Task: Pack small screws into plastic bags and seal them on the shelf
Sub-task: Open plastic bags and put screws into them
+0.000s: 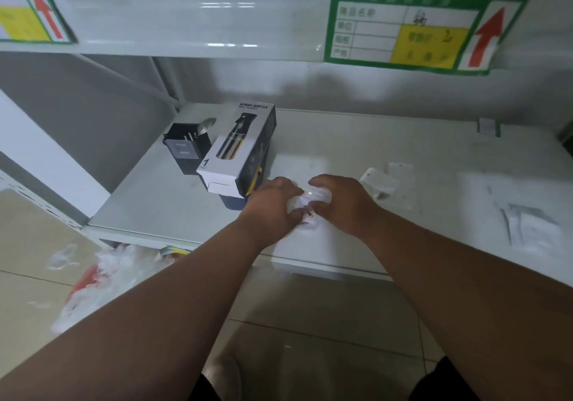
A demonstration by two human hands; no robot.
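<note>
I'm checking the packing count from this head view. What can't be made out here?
- Small plastic bag: mostly covered by the left hand and right hand; its seal and screw count cannot be told.
- Loose bags to the right: blurred, contents unclear.
- Green label on the upper shelf: text too blurred to read.
- Dark container: partly behind the spray bottle box.

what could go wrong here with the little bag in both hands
Two likely risks. The left hand and right hand pinch the small clear bag near the shelf's front edge, so a dropped screw could roll off onto the floor. The spray bottle box sits tilted on something, right beside the left hand; a nudge might topple it. Whether the bag is sealed cannot be told.
</note>
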